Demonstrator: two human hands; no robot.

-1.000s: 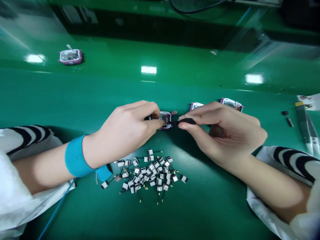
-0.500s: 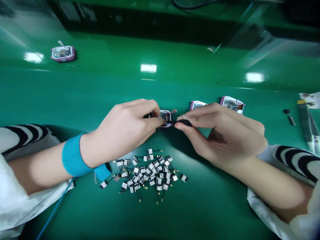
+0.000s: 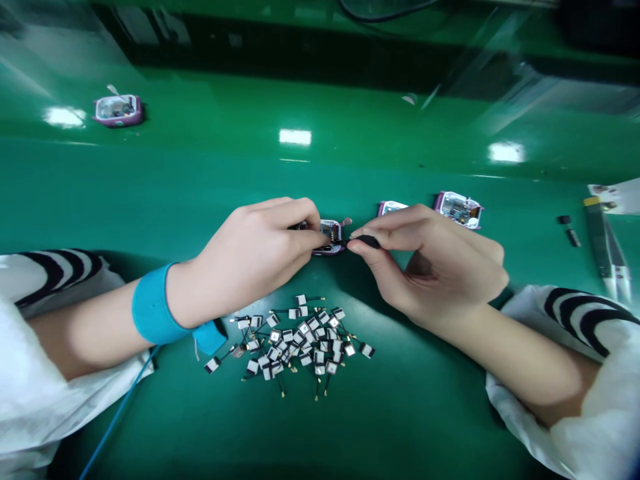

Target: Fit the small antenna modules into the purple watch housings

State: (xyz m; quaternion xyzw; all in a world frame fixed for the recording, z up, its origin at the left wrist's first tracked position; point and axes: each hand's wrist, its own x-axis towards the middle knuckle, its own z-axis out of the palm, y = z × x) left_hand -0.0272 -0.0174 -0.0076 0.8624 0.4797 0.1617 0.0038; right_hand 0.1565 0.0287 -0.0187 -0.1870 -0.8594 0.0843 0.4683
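My left hand [image 3: 260, 250] closes its fingers around an open purple-and-white watch case [image 3: 331, 233], circuit parts showing inside. The palm and fingers cover the case's left side. A small round part on a lead sticks out at its upper right corner. In my right hand [image 3: 435, 267], thumb and fingers pinch a short black piece [image 3: 369, 241] whose thin end reaches the case's right edge; its exact kind is unclear. Below both hands lies a heap of small white square antennas [image 3: 300, 340] with short black cables and gold ends.
Two more open watch cases [image 3: 459, 209] sit behind my right hand, one partly covered. Another purple case [image 3: 119, 110] stands far left. Tweezers [image 3: 604, 247] and a small black cylinder [image 3: 569, 231] lie at right. A blue wrist strap [image 3: 153, 305] trails a cord.
My right hand has shifted slightly left, its wrist more so. The view has moved a little. Both hands keep their holds at the case.
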